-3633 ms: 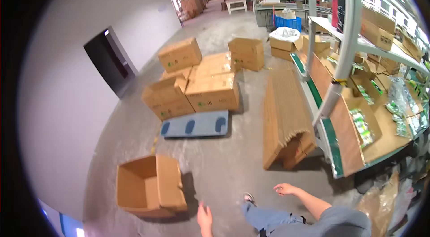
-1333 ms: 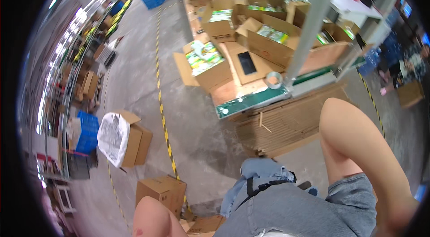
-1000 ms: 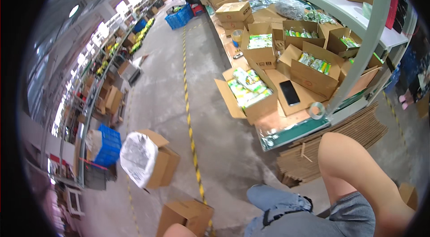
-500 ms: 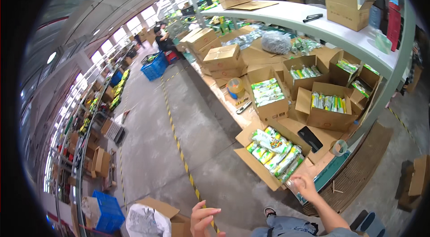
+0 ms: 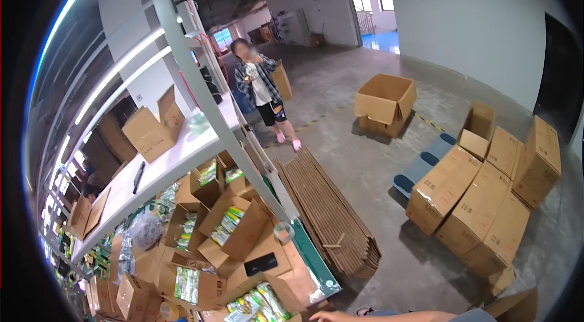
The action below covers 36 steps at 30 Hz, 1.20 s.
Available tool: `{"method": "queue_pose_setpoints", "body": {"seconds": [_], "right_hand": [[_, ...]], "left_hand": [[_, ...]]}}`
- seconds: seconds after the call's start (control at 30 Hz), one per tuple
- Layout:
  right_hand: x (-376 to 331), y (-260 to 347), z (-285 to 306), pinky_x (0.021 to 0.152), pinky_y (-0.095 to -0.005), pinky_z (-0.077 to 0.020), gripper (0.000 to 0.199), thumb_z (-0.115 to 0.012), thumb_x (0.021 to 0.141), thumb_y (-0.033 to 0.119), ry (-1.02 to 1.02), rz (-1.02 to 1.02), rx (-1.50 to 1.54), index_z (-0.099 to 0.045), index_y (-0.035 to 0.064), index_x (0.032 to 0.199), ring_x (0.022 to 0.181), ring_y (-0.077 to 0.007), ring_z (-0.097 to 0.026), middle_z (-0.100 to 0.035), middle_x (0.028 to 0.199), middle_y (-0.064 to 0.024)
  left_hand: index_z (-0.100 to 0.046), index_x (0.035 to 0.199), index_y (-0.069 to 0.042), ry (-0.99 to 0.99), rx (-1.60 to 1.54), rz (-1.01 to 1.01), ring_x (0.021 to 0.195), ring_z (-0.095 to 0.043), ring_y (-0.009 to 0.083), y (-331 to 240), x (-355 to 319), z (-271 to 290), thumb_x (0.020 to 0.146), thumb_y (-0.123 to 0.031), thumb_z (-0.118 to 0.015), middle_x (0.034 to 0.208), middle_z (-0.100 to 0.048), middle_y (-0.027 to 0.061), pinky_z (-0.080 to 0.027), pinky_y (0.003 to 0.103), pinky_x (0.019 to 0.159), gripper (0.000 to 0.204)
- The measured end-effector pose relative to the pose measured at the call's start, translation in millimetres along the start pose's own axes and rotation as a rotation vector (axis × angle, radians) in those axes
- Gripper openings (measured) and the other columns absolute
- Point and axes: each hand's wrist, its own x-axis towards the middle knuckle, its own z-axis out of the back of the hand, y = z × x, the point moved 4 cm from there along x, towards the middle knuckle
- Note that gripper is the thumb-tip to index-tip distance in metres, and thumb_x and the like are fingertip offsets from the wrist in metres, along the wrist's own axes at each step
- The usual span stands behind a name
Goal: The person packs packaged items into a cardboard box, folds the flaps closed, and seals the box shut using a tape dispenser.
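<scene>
At the lower edge, my right hand shows only its upper part, beside the near open carton. One finger points left toward that carton; the rest of the fingers are cut off, so its grip cannot be read. Green, white and yellow wrapped packs fill the carton. My left hand is out of view. Just behind lies a black phone on cardboard, with a roll of clear tape farther back. More open cartons with similar packs stand on the bench.
Flattened cardboard is stacked on the floor right of the bench. Closed cartons and a blue-grey platform cart stand farther right. An open box and a person are beyond. A post supports the white shelf.
The view has swung to the right, bringing the person, doorway and closed cartons into sight. My left hand has left the picture. My right hand now sits at the lower edge, mostly cut off.
</scene>
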Motion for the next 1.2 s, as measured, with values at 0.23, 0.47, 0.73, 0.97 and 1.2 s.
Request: {"method": "queue_pose_setpoints", "body": {"seconds": [0.23,0.47,0.73,0.97,1.2], "right_hand": [[-48.0,-93.9,50.7,0.075,-0.0225,-0.0476,0.033,-0.056,0.097,0.025,-0.451,0.003,0.385,-0.054,0.0022,0.121,0.086,-0.0098,-0.061,-0.066,0.094,-0.005],[46.4,-31.1,29.3,0.074,-0.0279,-0.0483,0.042,-0.063,0.092,0.032,-0.258,-0.009,0.134,-0.055,0.0022,0.121,0.083,-0.0121,-0.059,-0.061,0.088,-0.0044],[151.0,31.6,-18.8,0.099,-0.039,-0.0377,0.046,-0.067,0.085,0.021,-0.282,0.054,-0.517,-0.048,0.0019,0.123,0.114,-0.0324,-0.047,-0.049,0.117,-0.0177],[234.9,88.3,-106.7,0.102,-0.0448,-0.0335,0.04,-0.066,0.081,0.011,-0.531,0.23,-0.802,-0.054,0.0038,0.119,0.117,-0.0361,-0.045,-0.047,0.121,-0.018],[313.9,130.9,-245.2,0.099,-0.0405,-0.0373,0.034,-0.061,0.083,0.004,-0.46,0.273,-0.738,-0.054,0.0013,0.116,0.114,-0.0332,-0.048,-0.05,0.116,-0.0173]], "left_hand": [[-0.055,0.12,0.0,0.414,0.149,-0.153,0.097,-0.063,0.0184,-30.6,52.0,-84.0,0.091,-0.005,-0.06,0.11,-0.063,0.0109,-0.05,0.029,0.084,0.03],[-0.058,0.117,-0.002,0.296,0.374,-0.157,0.097,-0.064,0.0234,-6.5,51.8,-28.7,0.091,-0.013,-0.06,0.103,-0.067,0.0128,-0.049,0.034,0.086,0.028],[-0.059,0.115,0.002,-0.222,0.229,0.053,0.094,-0.065,0.0195,34.9,-8.6,118.1,0.092,-0.009,-0.06,0.105,-0.066,0.0125,-0.05,0.031,0.083,0.025],[-0.062,0.104,-0.005,-0.193,0.47,-0.557,0.082,-0.065,0.0224,-49.7,-45.9,278.8,0.08,-0.003,-0.067,0.093,-0.068,0.0088,-0.05,0.035,0.076,0.025],[-0.072,0.081,-0.016,0.014,0.691,-1.139,0.069,-0.061,0.012,-152.9,-71.5,399.1,0.079,-0.017,-0.066,0.096,-0.07,0.0,-0.05,0.029,0.064,0.006]]}}
